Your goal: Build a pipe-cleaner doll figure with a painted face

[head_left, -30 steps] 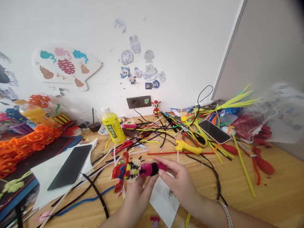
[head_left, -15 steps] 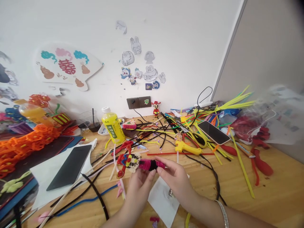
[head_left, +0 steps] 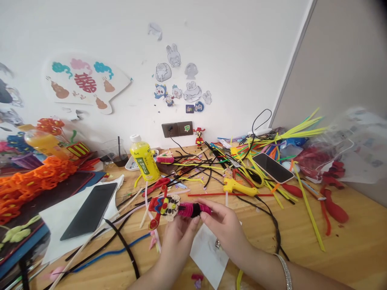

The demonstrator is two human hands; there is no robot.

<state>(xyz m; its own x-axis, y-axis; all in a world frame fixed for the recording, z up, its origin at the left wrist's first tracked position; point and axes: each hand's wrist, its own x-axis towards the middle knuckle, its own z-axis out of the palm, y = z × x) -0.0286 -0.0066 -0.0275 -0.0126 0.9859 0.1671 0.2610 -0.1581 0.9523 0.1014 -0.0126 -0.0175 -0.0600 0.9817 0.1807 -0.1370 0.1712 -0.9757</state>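
Note:
A pipe-cleaner doll [head_left: 171, 206] lies sideways in the air over the table, its head to the left with a red and blue hat and a pale face. Its body is magenta with a black band. My left hand [head_left: 181, 233] is closed around the body from below, thumb near the black band. From the right, my right hand [head_left: 222, 225] pinches the magenta end. Some of the fingers are hidden behind the doll. Under the hands lies a white paper [head_left: 208, 255] with a small metal piece on it.
A yellow glue gun [head_left: 240, 187], a phone [head_left: 273, 168] and tangled pipe cleaners [head_left: 193, 163] cover the table's back. A yellow bottle [head_left: 144, 159] stands behind the doll. To the left are a dark tablet-like slab [head_left: 89, 211] and orange pipe-cleaner flowers [head_left: 36, 183].
Almost nothing differs. The camera view has shifted very slightly, and both hands keep the same hold on the doll.

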